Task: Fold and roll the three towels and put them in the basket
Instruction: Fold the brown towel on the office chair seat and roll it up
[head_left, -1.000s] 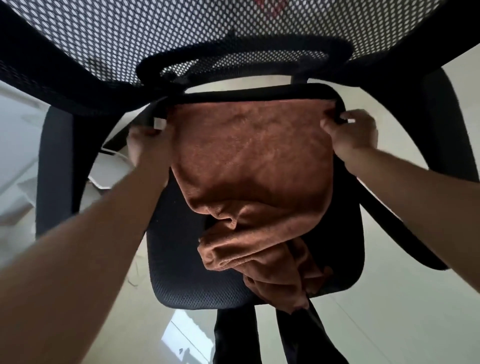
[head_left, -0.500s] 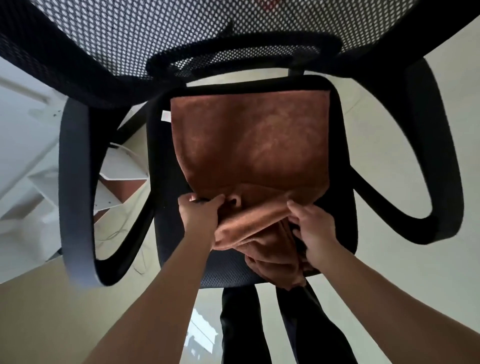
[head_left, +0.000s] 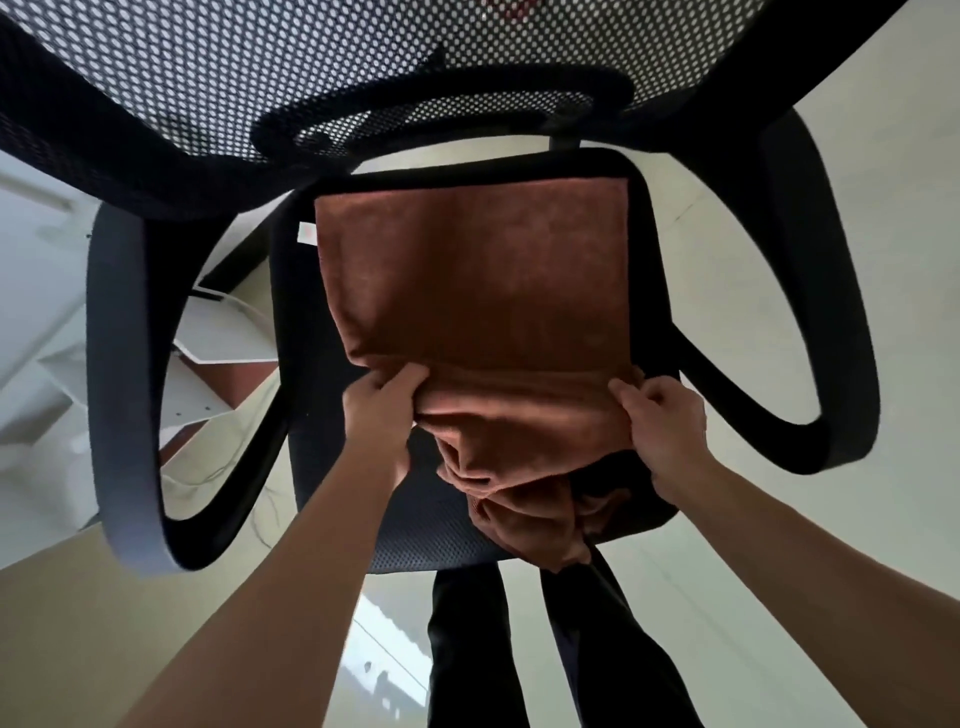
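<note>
Towel (head_left: 472, 280) | left grip (head_left: 382, 410), right grip (head_left: 662, 426) both pinching its fold | spread wider apart than before

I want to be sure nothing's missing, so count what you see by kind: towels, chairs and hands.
Towels: 1, the brown towel
Chairs: 1, the black chair
Hands: 2, left hand and right hand, both gripping the towel
Total: 4

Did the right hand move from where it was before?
Yes. The right hand came from the back edge of the chair seat toward its front, now pinching the brown towel.
</note>
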